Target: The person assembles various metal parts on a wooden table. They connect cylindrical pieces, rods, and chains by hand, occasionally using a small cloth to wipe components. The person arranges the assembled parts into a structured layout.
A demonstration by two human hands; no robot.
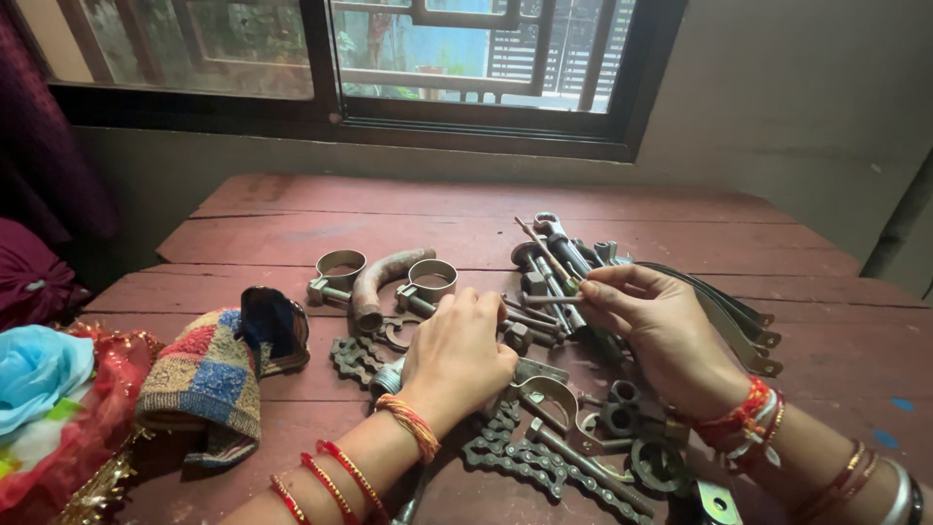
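While both hands work over a weathered red-painted wooden table (466,209), the right hand (661,326) pinches a thin grey metal rod (552,299) between thumb and fingertips, the other fingers loosely curled. That rod lies nearly level, its long axis running left to right, its free end pointing toward the left hand (457,355). It hovers just above the heap of dull steel hardware in the middle of the table. The left hand rests palm down on the pile, fingers bent over the parts; whether it grips anything cannot be told, since the fingertips are hidden among the pieces.

Around the hands lie a curved rusty brown pipe piece (381,282), flanked by two round grey metal clamp rings (335,272), and a dark greasy roller chain (544,467) with knobbly links near the front edge. Flat grey metal straps (729,311) fan out to the right, partly covered by the right hand. A patchwork knitted cloth (209,379) in blue, red and tan sits to the left. At the bottom edge, both forearms, wearing red and orange thread bangles, are cut off.
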